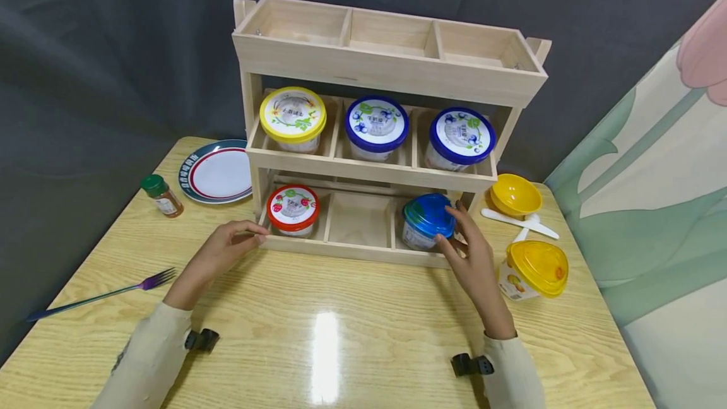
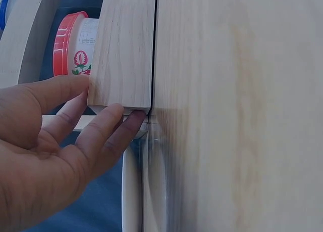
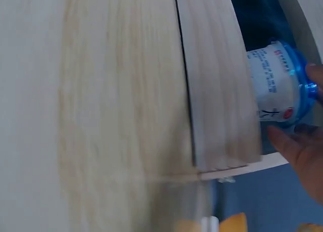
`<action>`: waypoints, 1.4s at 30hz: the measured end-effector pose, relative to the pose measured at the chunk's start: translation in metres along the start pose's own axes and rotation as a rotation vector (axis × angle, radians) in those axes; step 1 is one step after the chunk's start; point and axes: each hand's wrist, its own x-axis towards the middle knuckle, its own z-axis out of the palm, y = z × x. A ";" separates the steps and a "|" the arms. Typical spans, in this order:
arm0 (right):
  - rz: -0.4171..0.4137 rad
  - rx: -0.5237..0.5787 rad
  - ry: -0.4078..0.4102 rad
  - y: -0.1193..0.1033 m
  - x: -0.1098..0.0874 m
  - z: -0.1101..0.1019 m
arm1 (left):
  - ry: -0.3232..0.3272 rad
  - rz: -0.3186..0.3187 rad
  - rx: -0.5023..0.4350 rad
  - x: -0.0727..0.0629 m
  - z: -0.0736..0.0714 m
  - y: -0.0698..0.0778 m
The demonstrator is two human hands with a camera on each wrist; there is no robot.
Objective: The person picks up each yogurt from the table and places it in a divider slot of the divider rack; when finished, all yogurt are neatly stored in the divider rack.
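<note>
A tub with a blue domed lid [image 1: 428,214] stands in the bottom row's right compartment of the wooden rack [image 1: 363,175]. My right hand [image 1: 471,257] is at that tub's right side, a fingertip on the lid's edge and the thumb close to its front. The right wrist view catches the white wall of this blue-lidded tub [image 3: 272,83] behind the front board. With its fingertips, my left hand [image 1: 218,251] touches the rack's lower left end; the left wrist view has the fingers [image 2: 106,121] against the board's corner. Nearby sits a red-lidded strawberry tub [image 1: 293,209].
One yellow-lidded tub [image 1: 292,115] and two dark-blue-lidded ones [image 1: 377,125] fill the middle row. A plate [image 1: 221,172], spice jar [image 1: 161,195] and fork [image 1: 113,294] lie left. To the right are a yellow bowl [image 1: 515,194], white utensils [image 1: 525,226] and another yellow-lidded tub [image 1: 534,269].
</note>
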 end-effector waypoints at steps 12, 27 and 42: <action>-0.306 -0.238 0.072 -0.047 -0.049 -0.034 | 0.005 0.001 0.016 -0.001 0.002 0.002; 0.142 -0.132 0.548 -0.027 -0.089 -0.098 | -0.013 0.010 -0.004 -0.001 -0.001 -0.001; 0.443 0.035 0.438 0.020 -0.101 -0.091 | -0.005 0.035 0.012 0.000 -0.002 0.000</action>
